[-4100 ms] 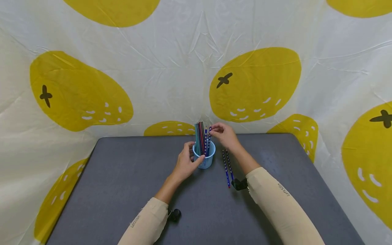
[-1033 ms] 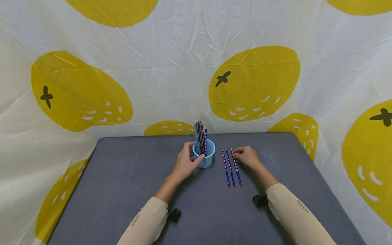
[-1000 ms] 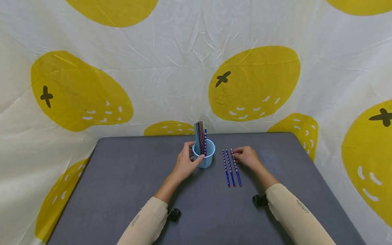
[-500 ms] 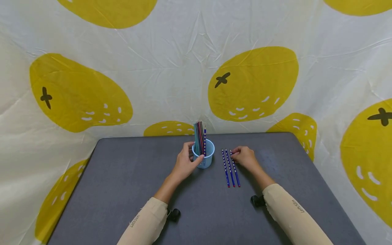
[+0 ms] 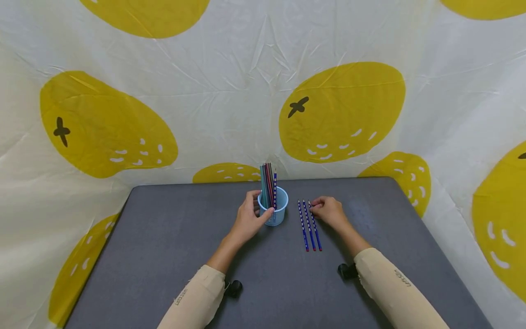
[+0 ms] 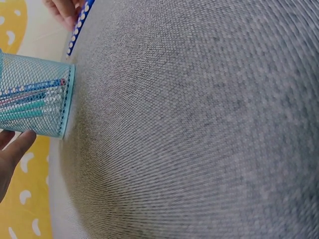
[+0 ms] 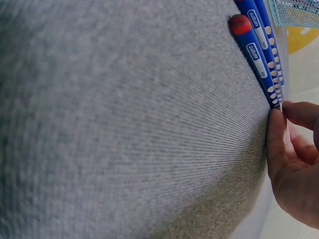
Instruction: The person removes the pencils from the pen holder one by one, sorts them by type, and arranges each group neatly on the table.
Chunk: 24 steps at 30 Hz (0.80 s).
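Observation:
My left hand grips the side of a light-blue mesh pencil cup, its thumb at the near side. Teal, dark and reddish pencils and one dotted blue pencil stand in the cup, leaning left. Right of it, three blue pencils with white dots lie side by side on the table, points away and red ends near. My right hand pinches the rightmost blue pencil close to its tip. In the right wrist view, thumb and fingertips meet at that pencil; its tip is hidden.
The dark grey table ends at its back edge just behind the cup. Beyond hangs a white curtain with yellow fruit shapes. Black wrist cameras stick out from both sleeves.
My right hand has brought a blue pencil from the cup down to the right of the other two. Lately it shifted slightly left toward them. The left hand stays on the cup.

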Each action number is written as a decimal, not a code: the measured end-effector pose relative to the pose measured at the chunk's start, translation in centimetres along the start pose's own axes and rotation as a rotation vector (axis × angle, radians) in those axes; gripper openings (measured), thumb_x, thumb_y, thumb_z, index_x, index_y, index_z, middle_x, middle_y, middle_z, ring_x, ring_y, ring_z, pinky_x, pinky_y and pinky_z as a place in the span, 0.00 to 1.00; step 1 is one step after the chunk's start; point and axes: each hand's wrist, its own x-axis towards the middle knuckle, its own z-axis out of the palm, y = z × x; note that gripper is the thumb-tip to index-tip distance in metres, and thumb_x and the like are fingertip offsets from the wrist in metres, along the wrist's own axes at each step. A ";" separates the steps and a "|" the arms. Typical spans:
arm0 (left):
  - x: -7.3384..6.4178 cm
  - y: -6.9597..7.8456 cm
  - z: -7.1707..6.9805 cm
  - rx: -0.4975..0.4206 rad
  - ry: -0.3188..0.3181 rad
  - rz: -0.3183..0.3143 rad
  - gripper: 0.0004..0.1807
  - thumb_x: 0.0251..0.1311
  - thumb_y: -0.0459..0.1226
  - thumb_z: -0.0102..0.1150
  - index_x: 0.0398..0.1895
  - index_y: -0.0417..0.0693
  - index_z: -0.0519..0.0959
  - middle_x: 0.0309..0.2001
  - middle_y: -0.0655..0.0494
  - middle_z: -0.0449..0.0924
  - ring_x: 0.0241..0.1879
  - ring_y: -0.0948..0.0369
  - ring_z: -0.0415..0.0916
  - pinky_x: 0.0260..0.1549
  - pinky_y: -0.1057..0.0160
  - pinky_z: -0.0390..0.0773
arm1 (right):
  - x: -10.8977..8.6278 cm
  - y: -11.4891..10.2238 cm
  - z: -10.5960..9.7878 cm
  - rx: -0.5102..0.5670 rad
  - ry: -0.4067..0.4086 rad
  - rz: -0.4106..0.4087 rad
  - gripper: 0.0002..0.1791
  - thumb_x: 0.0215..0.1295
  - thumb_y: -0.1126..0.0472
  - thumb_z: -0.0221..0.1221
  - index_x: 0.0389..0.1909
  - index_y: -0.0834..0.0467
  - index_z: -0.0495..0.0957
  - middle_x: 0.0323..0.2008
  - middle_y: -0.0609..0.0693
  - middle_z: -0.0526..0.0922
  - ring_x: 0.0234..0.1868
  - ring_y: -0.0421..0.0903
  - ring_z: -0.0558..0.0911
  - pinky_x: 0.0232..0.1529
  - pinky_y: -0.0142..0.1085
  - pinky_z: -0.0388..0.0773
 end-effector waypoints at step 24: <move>-0.2 0.1 -0.1 0.003 -0.009 -0.005 0.37 0.66 0.48 0.69 0.71 0.49 0.61 0.66 0.41 0.73 0.62 0.45 0.77 0.59 0.44 0.82 | 0.9 -5.3 -1.0 0.265 -0.079 -0.168 0.18 0.73 0.60 0.63 0.55 0.69 0.81 0.45 0.64 0.87 0.38 0.45 0.85 0.41 0.35 0.86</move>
